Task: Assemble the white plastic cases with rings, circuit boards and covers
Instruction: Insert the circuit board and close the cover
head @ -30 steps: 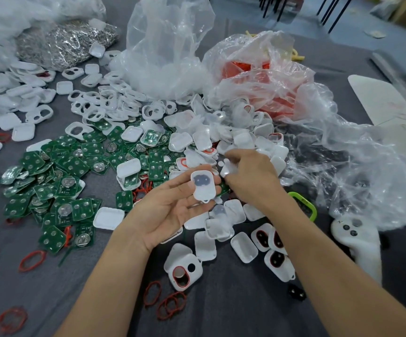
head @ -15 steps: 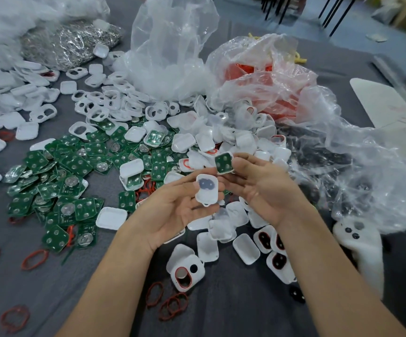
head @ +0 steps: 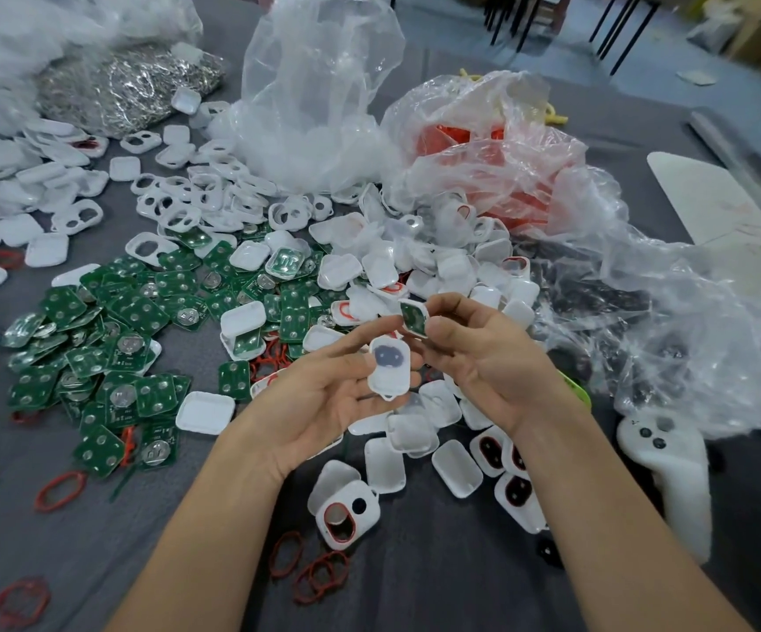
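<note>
My left hand [head: 323, 401] cradles the white case [head: 390, 370] on its fingers, thumb pinning one edge, as a second ago. My right hand [head: 483, 358], then reaching into the far pile [head: 419, 266], now pinches a green circuit board [head: 415, 317] just beyond the case's far end, so I judge seating it comes next. Beneath both hands loose cases [head: 410, 437] crowd together and the plastic bag [head: 666, 321] lies close on the right; bare cloth [head: 437, 595] opens only near me.

pcb [head: 415, 317] partly hidden by r hand [head: 483, 358]; top-left bag [head: 0, 52] blurred.
</note>
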Motion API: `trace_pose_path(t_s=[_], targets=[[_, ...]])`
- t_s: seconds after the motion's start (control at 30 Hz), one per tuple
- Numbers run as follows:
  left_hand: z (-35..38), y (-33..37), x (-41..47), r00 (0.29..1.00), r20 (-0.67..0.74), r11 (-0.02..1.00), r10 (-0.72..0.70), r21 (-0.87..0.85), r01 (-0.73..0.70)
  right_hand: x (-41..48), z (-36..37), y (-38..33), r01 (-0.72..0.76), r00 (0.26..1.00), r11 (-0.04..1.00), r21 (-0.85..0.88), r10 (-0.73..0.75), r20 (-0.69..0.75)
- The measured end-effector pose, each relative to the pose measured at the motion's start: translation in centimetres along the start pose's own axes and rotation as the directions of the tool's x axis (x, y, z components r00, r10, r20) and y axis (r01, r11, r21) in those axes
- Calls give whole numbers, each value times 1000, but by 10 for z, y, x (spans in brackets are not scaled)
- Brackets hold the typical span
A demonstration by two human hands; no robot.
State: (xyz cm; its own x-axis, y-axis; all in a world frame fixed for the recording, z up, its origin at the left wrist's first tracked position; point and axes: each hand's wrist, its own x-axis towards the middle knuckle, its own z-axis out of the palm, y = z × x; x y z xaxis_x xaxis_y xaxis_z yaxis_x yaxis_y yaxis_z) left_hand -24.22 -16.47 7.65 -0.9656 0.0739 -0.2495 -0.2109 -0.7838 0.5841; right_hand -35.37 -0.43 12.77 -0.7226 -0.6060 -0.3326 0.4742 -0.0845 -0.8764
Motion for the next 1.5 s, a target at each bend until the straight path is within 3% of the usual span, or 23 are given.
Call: trace_pose_path(t_s=[0.27,0.57,0.73,0.83,0.9,0.97,1.07,1.2,1.3,1.4,1.47,1.5], targets=[[-3,-1,1,1000,3,1000,-4,-18,4,-1,4,3,36,999,990,-136,-38,-9],[-3,-1,-1,998,65,999,-24,-28,26,1,2,7,-1,999,994,109,5,-38],[3,-2,0,999,43,999,-30,-22,31,-2,2,8,30,999,997,73,-27,-37],[6,-2,0,997,62,999,-36,-19,37,6,1,8,137,965,986,90,-112,-237],[6,0,0,998,52,999,-30,-25,31,14,-5,4,212,891,965,-155,-256,-374],[5,2,1,1000,29,999,-12,-39,13,19,-14,-1,179,799,794,-581,-462,-385],[2,6,0,1000,15,996,25,-85,-23,17,-17,-11,151,759,504,-850,-610,-227],[-3,11,-3,997,7,984,78,-163,-76,15,-6,-10,74,886,192,-979,-463,-24],[-4,13,-3,996,-9,982,88,-169,-88,14,1,0,-46,971,-118,-992,-240,-16],[-3,13,-3,996,1,982,86,-166,-85,13,0,6,-93,971,-127,-988,-232,-62],[-2,13,-3,997,3,985,83,-154,-82,12,-5,5,-78,936,0,-997,-344,-73],[-2,13,-3,996,9,986,84,-147,-81,12,-10,5,-49,903,122,-991,-419,-96]])
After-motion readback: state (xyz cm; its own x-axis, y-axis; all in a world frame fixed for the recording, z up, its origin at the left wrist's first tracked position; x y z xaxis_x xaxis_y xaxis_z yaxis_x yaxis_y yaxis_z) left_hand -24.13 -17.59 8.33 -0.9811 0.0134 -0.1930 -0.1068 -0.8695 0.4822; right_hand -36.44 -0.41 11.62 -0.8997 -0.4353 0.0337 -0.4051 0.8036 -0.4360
